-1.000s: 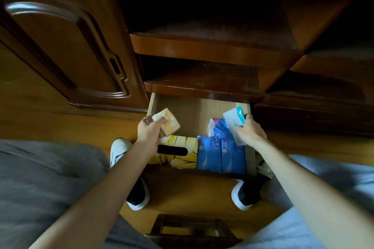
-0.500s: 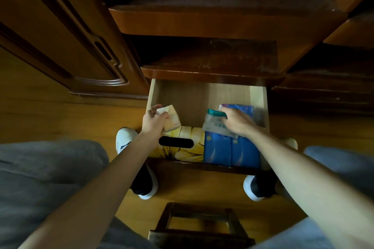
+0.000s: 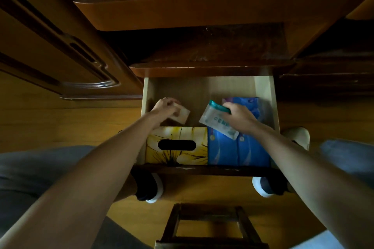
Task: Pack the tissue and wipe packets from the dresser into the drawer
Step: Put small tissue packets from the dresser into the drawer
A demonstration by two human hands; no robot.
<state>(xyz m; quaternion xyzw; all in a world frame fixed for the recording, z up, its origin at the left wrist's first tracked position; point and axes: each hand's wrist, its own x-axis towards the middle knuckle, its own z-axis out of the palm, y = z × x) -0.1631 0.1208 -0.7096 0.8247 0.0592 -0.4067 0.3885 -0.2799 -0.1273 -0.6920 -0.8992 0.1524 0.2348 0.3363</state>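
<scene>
In the drawer (image 3: 263, 87) we see a yellow tissue box (image 3: 177, 145) beside blue tissue packs (image 3: 238, 151). Our left hand (image 3: 165, 107) grips a beige packet (image 3: 182, 116) behind the box. Our right hand (image 3: 239, 115) pinches a wipe packet (image 3: 217, 122) over the packs.

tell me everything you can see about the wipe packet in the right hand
The wipe packet is a flat, soft pouch of pale, slightly see-through plastic with teal print and a teal strip along its top edge. The right hand pinches it near that upper end, so it hangs tilted, lower corner toward the viewer. It sits over the open drawer, overlapping the blue tissue packs below; whether it touches them cannot be told.
</scene>
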